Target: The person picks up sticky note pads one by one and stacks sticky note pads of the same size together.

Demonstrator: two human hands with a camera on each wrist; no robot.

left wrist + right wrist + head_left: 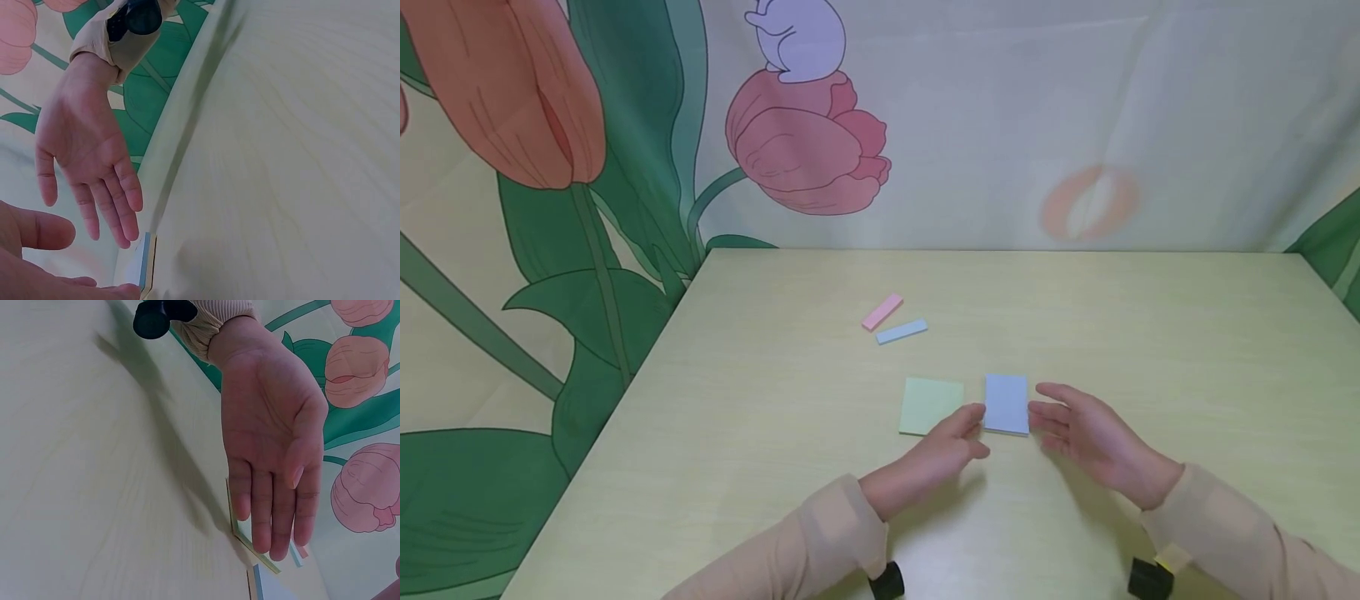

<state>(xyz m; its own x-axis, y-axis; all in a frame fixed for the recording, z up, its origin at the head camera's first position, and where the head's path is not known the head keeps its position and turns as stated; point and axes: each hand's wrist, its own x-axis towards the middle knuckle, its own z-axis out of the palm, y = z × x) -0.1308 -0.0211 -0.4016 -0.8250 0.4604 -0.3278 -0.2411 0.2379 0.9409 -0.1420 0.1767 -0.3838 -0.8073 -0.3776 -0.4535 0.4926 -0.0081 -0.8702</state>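
A blue rectangular sticky-note pad [1006, 404] lies flat on the table between my two hands. My left hand [946, 446] is at its left side with the fingers fairly straight, fingertips close to the pad's edge. On the other side, my right hand [1092, 435] has its fingers extended and spread, near the pad's right edge. Whether either hand touches the pad I cannot tell. Just left of it is a pale green square pad [925, 404], partly behind my left fingers. In the left wrist view the blue pad [145, 265] shows its layered edge.
Farther back on the table [737, 400] lie a narrow pink strip pad [882, 312] and a narrow blue strip pad [902, 332], at angles to each other. A printed curtain [970, 125] with tulips hangs behind the table's back edge.
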